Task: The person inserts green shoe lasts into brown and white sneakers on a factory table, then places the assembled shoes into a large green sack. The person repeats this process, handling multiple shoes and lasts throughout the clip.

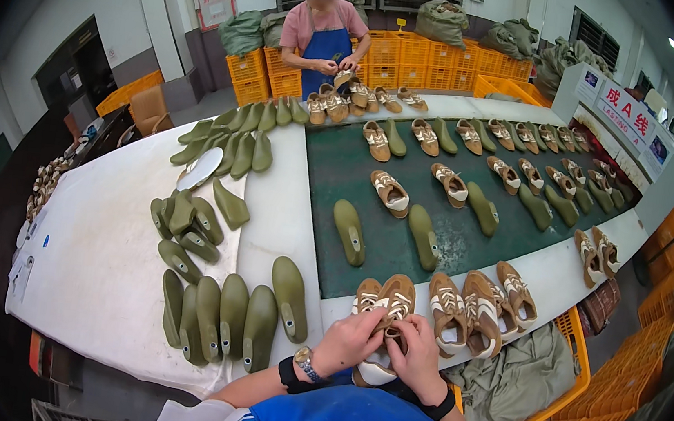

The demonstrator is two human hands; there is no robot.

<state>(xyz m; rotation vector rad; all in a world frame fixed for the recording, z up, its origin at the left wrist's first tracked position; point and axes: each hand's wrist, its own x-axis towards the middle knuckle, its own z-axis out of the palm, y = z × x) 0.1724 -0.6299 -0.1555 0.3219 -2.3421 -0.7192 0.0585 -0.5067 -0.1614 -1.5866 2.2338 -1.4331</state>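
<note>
Close in front of me, a brown sneaker (pixel 400 293) with white trim and pale laces points its toe away. My left hand (pixel 349 345) and my right hand (pixel 416 360) meet over its lacing, fingers bent and pinching at the upper end of the laces. Exactly which bit each fingertip grips is too small to tell. Another sneaker (pixel 367 293) stands partly hidden just left of it. To the right, several more brown sneakers (pixel 450 311) line the white table edge. Green shoe lasts (pixel 233 315) stand in a row left of my hands.
A green conveyor belt (pixel 457 244) carries sneakers and lasts in rows. More lasts (pixel 188 219) lie on the white table (pixel 93 267). Across the table a person (pixel 322 40) in a blue apron handles a sneaker. An orange crate (pixel 577 351) holding grey-green cloth sits right of me.
</note>
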